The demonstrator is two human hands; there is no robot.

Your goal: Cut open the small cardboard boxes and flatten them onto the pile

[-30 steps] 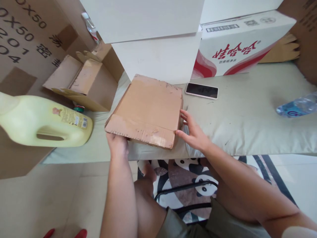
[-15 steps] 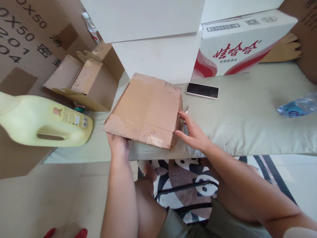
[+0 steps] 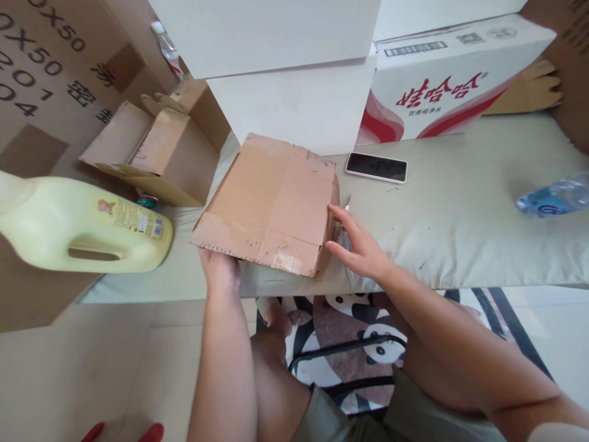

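Note:
A flattish brown cardboard box (image 3: 276, 196) with worn, ragged edges lies tilted on the pale cloth-covered surface in front of me. My left hand (image 3: 219, 267) reaches under its near left corner and holds it there; the fingers are hidden beneath the cardboard. At the box's right side is my right hand (image 3: 356, 245), thumb and index finger apart, fingertips against the edge. Close beyond those fingers a small thin pointed item (image 3: 348, 204) shows, partly covered and too small to name. A phone (image 3: 376, 167) lies dark-screened behind it, to the right.
To the left rests a pale yellow handled jug (image 3: 133, 239) on its side, with an open carton (image 3: 179, 153) behind it. White boxes (image 3: 294, 104) and a red-and-white carton (image 3: 437, 92) stand at the back. A water bottle (image 3: 552, 196) lies far right.
Almost nothing differs. The box's near edge and my right fingertips have shifted very slightly to the left.

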